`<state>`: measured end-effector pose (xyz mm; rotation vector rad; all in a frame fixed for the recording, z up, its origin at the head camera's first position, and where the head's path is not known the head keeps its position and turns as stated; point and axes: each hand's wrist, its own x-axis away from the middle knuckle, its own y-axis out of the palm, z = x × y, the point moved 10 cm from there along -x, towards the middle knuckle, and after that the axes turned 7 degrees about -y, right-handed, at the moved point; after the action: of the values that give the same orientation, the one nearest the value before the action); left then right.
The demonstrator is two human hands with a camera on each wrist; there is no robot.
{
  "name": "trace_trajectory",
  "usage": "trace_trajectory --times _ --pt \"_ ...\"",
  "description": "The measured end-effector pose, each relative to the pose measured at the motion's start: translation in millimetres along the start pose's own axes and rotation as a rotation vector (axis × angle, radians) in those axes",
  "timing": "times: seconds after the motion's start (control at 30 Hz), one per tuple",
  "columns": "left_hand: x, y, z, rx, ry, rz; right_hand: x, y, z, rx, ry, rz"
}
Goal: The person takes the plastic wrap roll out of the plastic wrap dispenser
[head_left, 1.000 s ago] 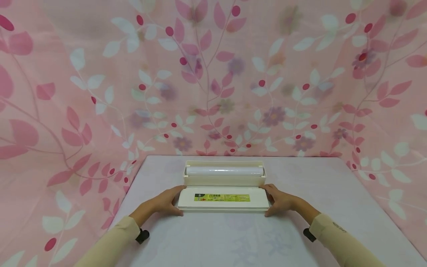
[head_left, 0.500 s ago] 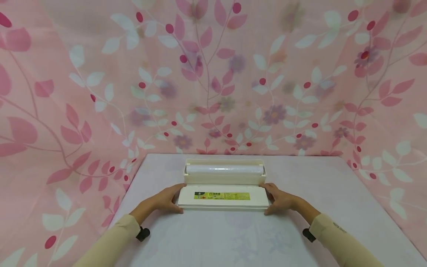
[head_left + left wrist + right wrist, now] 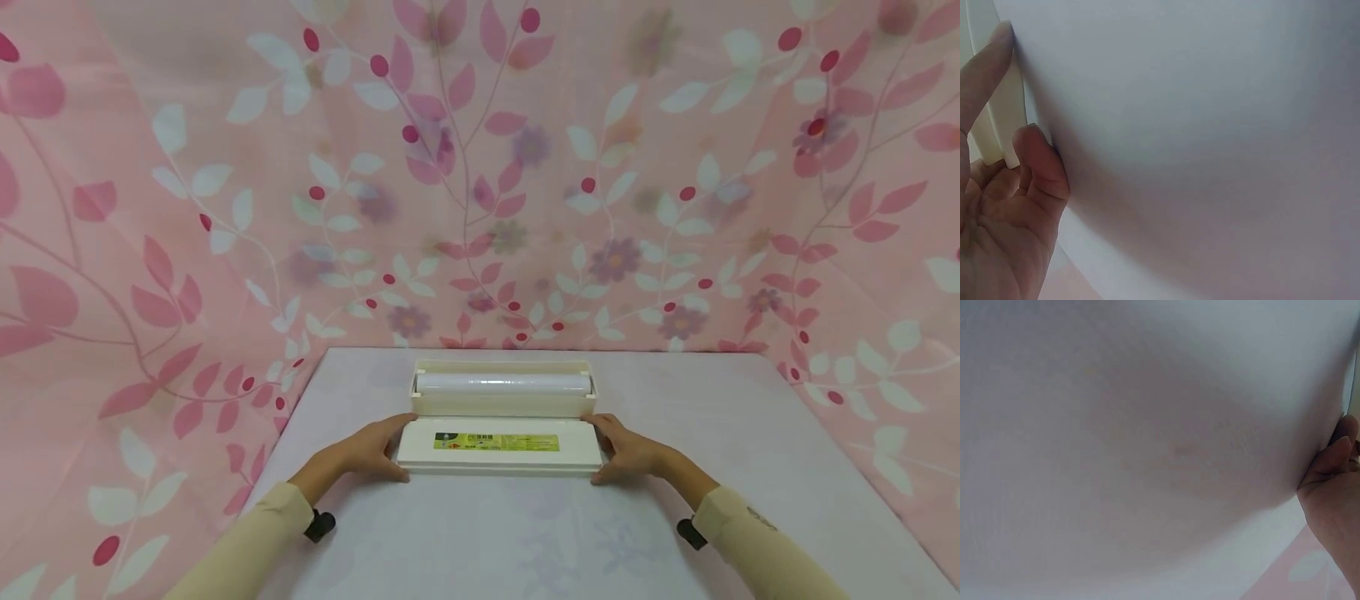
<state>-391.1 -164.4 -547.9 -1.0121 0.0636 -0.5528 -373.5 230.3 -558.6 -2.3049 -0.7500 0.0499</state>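
Observation:
A cream plastic cling film box [image 3: 504, 406] stands open on the table, with a shiny roll of film [image 3: 504, 383] in its trough. Its lid [image 3: 498, 463], bearing a green and yellow label [image 3: 495, 442], lies flat toward me. At the lid's left end my left hand [image 3: 371, 450] holds on, thumb by the front corner and fingers by the back one. The right hand [image 3: 633, 454] grips the opposite end likewise. In the left wrist view the left hand [image 3: 1013, 225] has bent fingers against the pale plastic edge. Only part of the right hand [image 3: 1335, 487] shows in the right wrist view.
A white cloth covers the table [image 3: 465, 542]. Behind and to both sides hangs a pink curtain [image 3: 480, 167] printed with leaves and flowers. The table's back edge lies a little beyond the box.

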Motion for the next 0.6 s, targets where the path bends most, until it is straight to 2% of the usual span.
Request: trace_trajectory --times 0.2,0.4,0.6 --pt "-2.5 -0.1 -0.1 -0.010 -0.012 -0.016 -0.8 -1.0 1.9 -0.007 0.013 0.014" --pt "-3.2 1.3 -5.5 0.004 -0.058 -0.023 -2.5 1.8 3.7 -0.043 0.005 0.006" --pt "-4.3 2.2 -5.5 0.003 -0.056 -0.026 -2.9 1.0 7.9 -0.067 0.032 0.038"
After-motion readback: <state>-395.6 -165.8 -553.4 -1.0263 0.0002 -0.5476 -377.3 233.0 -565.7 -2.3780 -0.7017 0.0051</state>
